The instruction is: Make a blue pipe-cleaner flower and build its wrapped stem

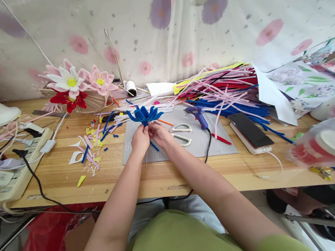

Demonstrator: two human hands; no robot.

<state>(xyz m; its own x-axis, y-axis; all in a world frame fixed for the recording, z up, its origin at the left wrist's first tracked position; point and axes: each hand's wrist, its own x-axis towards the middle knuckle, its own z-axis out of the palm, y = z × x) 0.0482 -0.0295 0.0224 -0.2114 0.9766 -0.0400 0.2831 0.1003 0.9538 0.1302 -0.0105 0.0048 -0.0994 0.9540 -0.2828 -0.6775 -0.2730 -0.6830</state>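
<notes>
A blue pipe-cleaner flower (144, 115) with petals spread outward stands upright above the grey cutting mat (133, 147). Both hands meet just under its petals. My left hand (140, 138) is closed on the base of the flower, and thin wire points down below the fingers. My right hand (159, 133) pinches the same spot from the other side, its fingertips touching the left ones. White-handled scissors (180, 128) lie on the mat right beside my right hand. Farther right rests a blue-purple glue gun (196, 116). The stem inside the fingers is mostly hidden.
Bundled pipe cleaners (221, 86) fill the back of the table. Finished flowers (73, 83) stand at the back left, near a power strip (23, 168). Scraps (90, 147) lie left of the mat. A phone (250, 129) and a bagged cup (328, 145) are at the right.
</notes>
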